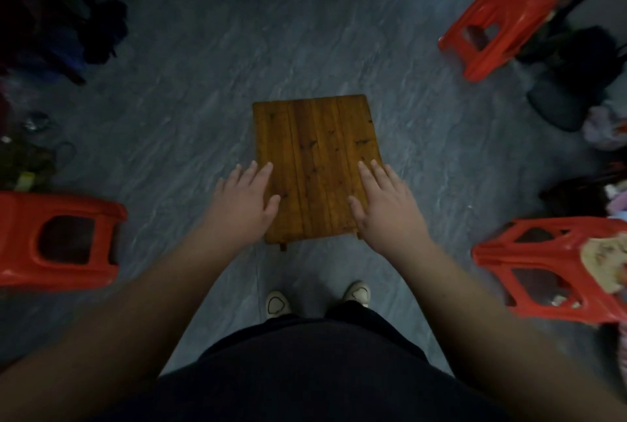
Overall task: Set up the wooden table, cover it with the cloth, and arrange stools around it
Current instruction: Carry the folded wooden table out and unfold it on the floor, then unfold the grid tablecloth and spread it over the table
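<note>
Between flat, spread left hand point(242, 204) and right hand point(385, 206): wooden table point(317, 164), possibly untouched.

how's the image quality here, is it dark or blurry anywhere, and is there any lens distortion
Head view: dim overall, corners fading to black; the brown wooden plank table top is the sharpest area, both open hands, left hand and right hand, fairly clear; the red plastic stools at upper right and lower right look smeared; wide-angle bending stretches the forearms toward the frame edges.

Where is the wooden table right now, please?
In the head view, the table stands mid-frame on the grey floor, just ahead of the person's shoes, between the left hand and right hand.
</note>
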Tool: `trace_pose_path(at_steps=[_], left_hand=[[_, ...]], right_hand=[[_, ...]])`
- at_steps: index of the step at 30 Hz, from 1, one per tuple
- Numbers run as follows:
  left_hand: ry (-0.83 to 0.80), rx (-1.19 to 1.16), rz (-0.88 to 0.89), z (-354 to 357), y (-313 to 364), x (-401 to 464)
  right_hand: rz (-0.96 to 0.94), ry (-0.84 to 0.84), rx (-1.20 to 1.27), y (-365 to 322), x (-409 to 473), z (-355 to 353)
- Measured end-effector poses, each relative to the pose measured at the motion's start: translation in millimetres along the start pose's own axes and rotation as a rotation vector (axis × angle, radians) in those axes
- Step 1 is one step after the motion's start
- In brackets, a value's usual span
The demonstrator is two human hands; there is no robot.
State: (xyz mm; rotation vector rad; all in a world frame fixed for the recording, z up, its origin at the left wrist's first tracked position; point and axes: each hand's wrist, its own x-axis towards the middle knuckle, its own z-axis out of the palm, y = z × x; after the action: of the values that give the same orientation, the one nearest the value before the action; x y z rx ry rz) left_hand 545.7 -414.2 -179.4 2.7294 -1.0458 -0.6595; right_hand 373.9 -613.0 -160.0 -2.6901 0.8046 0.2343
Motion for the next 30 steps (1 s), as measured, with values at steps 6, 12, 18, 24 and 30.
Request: trace_pose_path(at_steps=[6, 12, 18, 24, 30], left_hand=[[0.022, 0.082, 0.047, -17, 58, -13], [0.049, 0.107, 0.086, -12, 158, 9], [0.076, 0.103, 0.124, 10, 303, 54], [0.058, 0.079, 0.142, 47, 447, 103], [0.018, 0.108, 0.176, 43, 531, 144]], right_hand=[[0.07, 0.088, 0.122, 30, -24, -10], [0.109, 0.145, 0.141, 115, -31, -48], [0.129, 0.156, 0.163, 253, -35, -97], [0.15, 0.123, 0.081, 391, -33, -140], [0.201, 0.127, 0.134, 469, -8, -174]])
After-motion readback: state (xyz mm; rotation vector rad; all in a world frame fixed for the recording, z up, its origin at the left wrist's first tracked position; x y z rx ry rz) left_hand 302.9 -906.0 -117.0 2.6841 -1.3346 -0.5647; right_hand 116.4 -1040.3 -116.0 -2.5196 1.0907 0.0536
